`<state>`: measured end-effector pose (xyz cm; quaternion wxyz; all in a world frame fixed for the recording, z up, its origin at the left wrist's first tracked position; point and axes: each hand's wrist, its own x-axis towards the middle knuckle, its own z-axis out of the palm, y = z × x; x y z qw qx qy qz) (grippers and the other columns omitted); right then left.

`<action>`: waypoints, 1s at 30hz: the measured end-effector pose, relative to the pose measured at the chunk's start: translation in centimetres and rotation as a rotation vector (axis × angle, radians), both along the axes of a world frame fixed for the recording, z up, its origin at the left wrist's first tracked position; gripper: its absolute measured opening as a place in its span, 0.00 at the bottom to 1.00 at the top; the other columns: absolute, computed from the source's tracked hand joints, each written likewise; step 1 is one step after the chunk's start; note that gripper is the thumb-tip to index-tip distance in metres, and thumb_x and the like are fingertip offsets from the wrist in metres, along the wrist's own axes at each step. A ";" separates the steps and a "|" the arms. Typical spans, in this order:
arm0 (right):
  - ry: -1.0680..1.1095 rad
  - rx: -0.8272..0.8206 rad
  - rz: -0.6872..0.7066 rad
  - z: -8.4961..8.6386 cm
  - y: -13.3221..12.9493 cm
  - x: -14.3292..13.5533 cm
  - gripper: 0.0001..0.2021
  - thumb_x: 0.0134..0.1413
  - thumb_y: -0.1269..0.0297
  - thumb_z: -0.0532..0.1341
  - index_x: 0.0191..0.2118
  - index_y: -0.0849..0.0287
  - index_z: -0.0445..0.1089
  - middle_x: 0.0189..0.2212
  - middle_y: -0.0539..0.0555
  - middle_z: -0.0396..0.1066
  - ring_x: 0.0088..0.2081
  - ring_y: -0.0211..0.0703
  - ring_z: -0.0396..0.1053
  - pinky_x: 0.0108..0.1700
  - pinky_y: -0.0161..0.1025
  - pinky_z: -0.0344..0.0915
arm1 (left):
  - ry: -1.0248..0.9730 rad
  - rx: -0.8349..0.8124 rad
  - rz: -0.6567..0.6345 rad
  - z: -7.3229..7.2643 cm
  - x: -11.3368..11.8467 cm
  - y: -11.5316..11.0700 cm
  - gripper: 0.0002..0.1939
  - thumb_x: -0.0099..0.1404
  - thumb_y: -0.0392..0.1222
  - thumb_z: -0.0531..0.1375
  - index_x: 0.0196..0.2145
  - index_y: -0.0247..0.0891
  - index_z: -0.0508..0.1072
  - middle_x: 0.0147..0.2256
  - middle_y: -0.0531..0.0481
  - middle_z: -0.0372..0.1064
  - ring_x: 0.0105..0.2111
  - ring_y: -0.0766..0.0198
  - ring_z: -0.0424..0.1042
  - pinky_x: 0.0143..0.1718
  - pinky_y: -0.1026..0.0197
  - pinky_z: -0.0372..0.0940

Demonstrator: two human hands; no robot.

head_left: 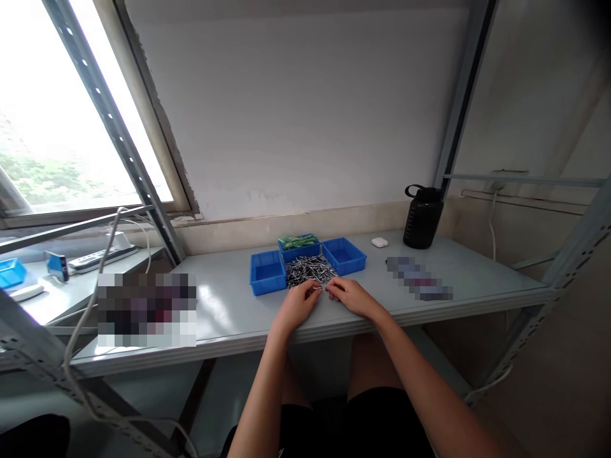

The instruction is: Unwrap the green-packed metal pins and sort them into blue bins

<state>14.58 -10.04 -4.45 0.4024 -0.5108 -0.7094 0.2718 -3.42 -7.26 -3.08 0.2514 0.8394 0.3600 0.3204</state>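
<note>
My left hand [301, 301] is closed in a pinch on a thin, silvery metal pin [317, 288], which points toward the other hand. It is too small to tell if it is a screw or a rivet. Close by on the right, my right hand [351, 294] has its thumb and fingers pressed together; what they hold, if anything, is hidden. Just beyond both hands lies a heap of similar metal pins [305, 268]. Around the heap stand a left blue bin [267, 284], a right blue bin [347, 261] and a back blue bin [305, 253] holding green packets [298, 242].
A black bottle [422, 219] stands at the back right, near a white earbud case [380, 242]. Blurred-out items lie on the table [224, 318] at both sides. Metal shelf posts rise at either end, and a white cable [79, 331] hangs at the left.
</note>
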 end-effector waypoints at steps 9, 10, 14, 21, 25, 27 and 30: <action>-0.005 0.006 0.003 -0.1 0.0 -0.1 0.12 0.57 0.58 0.51 0.28 0.58 0.65 0.26 0.50 0.68 0.30 0.39 0.64 0.35 0.36 0.58 | -0.009 0.003 -0.007 -0.2 0.0 0.1 0.11 0.63 0.43 0.50 0.37 0.39 0.71 0.34 0.50 0.73 0.35 0.60 0.70 0.35 0.63 0.61; -0.004 0.007 0.003 -0.1 0.0 -0.1 0.12 0.57 0.58 0.51 0.28 0.58 0.65 0.26 0.50 0.68 0.30 0.39 0.64 0.35 0.36 0.58 | -0.007 0.003 -0.007 -0.2 0.0 0.1 0.11 0.63 0.43 0.50 0.37 0.39 0.71 0.34 0.50 0.73 0.35 0.60 0.70 0.35 0.63 0.61; -0.009 0.015 0.005 -0.2 0.0 -0.1 0.12 0.57 0.59 0.50 0.29 0.58 0.65 0.27 0.49 0.69 0.31 0.40 0.65 0.36 0.36 0.58 | -0.010 0.006 0.006 -0.1 -0.1 -0.1 0.11 0.63 0.43 0.50 0.37 0.40 0.71 0.34 0.51 0.73 0.35 0.60 0.70 0.36 0.63 0.61; -0.018 0.021 0.014 -0.6 0.4 0.1 0.12 0.57 0.59 0.50 0.29 0.58 0.65 0.27 0.49 0.69 0.31 0.40 0.65 0.35 0.36 0.58 | -0.011 0.009 0.011 0.0 -0.1 -0.2 0.12 0.63 0.44 0.50 0.36 0.39 0.71 0.35 0.49 0.73 0.35 0.59 0.70 0.36 0.62 0.62; -0.015 0.025 0.016 -0.8 0.5 0.1 0.11 0.57 0.59 0.51 0.29 0.58 0.65 0.27 0.49 0.68 0.31 0.40 0.65 0.35 0.36 0.58 | 0.015 0.001 0.022 -0.2 -0.2 -0.1 0.13 0.63 0.45 0.50 0.37 0.39 0.71 0.34 0.49 0.72 0.33 0.60 0.70 0.36 0.62 0.62; -0.017 0.028 0.015 -0.9 0.6 0.2 0.11 0.57 0.59 0.51 0.30 0.58 0.65 0.27 0.49 0.68 0.31 0.40 0.65 0.35 0.36 0.58 | 0.024 -0.001 0.021 -0.3 -0.2 0.0 0.13 0.64 0.46 0.50 0.37 0.39 0.71 0.33 0.49 0.72 0.33 0.60 0.69 0.35 0.62 0.62; -0.016 0.022 0.020 -0.9 0.7 0.2 0.11 0.57 0.60 0.51 0.31 0.58 0.66 0.27 0.49 0.68 0.31 0.40 0.65 0.35 0.36 0.59 | 0.023 0.000 0.026 -0.2 -0.3 0.0 0.12 0.63 0.45 0.50 0.38 0.39 0.71 0.33 0.49 0.72 0.33 0.60 0.69 0.35 0.62 0.62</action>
